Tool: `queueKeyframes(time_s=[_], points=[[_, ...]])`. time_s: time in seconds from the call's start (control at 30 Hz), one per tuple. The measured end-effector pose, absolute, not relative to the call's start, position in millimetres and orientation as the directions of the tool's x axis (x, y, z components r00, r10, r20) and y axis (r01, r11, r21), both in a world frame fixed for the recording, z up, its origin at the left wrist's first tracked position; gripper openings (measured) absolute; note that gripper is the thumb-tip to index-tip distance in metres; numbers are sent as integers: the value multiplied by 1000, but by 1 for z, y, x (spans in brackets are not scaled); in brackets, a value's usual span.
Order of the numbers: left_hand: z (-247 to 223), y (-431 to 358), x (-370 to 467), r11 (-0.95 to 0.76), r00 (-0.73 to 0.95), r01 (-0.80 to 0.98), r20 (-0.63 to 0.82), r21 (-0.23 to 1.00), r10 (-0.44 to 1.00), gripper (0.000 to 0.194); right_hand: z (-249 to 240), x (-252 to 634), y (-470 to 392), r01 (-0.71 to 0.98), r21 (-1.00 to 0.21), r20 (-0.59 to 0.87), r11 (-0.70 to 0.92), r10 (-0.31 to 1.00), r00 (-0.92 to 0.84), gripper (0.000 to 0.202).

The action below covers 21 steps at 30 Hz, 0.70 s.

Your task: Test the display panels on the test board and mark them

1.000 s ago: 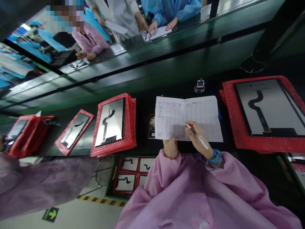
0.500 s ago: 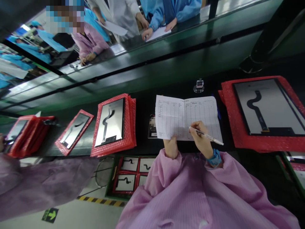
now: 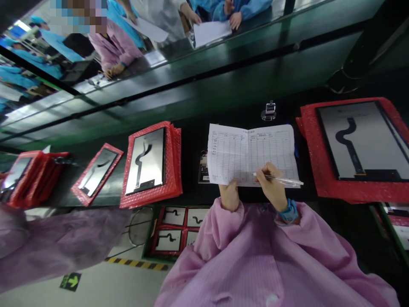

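Observation:
A creased sheet of paper point(image 3: 230, 155) printed with a table lies before me, tilted slightly, its fold running down the middle. My left hand point(image 3: 229, 194) grips the bottom edge, thumb on top and the other fingers hidden beneath. Over the lower right half, my right hand point(image 3: 271, 183) is closed around a clear pen point(image 3: 287, 181), which lies nearly level across the sheet. A blue band point(image 3: 289, 211) circles my right wrist. Partly under the paper's left edge sits a flat electronic part point(image 3: 203, 169).
Screen panels on red bubble wrap point(image 3: 150, 162) stand left, with a smaller wrapped panel point(image 3: 97, 172) beyond. Another large panel point(image 3: 367, 140) lies right. A small clear stand point(image 3: 269, 111) is behind the paper. Below the bench, a crate point(image 3: 150, 238) holds panels. A co-worker's sleeve point(image 3: 64, 238) reaches in from the left.
My right hand has shifted slightly right, and the pen has turned closer to level. My left hand keeps its hold. Across the bench, a co-worker's hands have lifted off a sheet.

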<state>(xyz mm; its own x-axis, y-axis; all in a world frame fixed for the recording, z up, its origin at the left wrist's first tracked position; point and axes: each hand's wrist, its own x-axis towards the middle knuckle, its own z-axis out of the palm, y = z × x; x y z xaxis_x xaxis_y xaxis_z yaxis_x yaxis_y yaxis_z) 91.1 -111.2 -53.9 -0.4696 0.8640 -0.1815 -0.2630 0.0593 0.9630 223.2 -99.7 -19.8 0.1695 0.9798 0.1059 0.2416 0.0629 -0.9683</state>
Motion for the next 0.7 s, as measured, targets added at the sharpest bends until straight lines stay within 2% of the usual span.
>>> queueKeyframes(time_s=[0.27,0.43,0.7], points=[[-43,-111,95,49,-464,-320,-201,946,863,53,-18,220,-100,448,-888,197,108,968,158,33],[-43,-111,95,44,-462,-322,-197,946,865,46,-18,221,-100,474,-872,181,121,980,84,34],[-49,-110,95,44,-473,-246,-160,968,867,43,-18,220,-98,487,-861,213,148,974,81,34]])
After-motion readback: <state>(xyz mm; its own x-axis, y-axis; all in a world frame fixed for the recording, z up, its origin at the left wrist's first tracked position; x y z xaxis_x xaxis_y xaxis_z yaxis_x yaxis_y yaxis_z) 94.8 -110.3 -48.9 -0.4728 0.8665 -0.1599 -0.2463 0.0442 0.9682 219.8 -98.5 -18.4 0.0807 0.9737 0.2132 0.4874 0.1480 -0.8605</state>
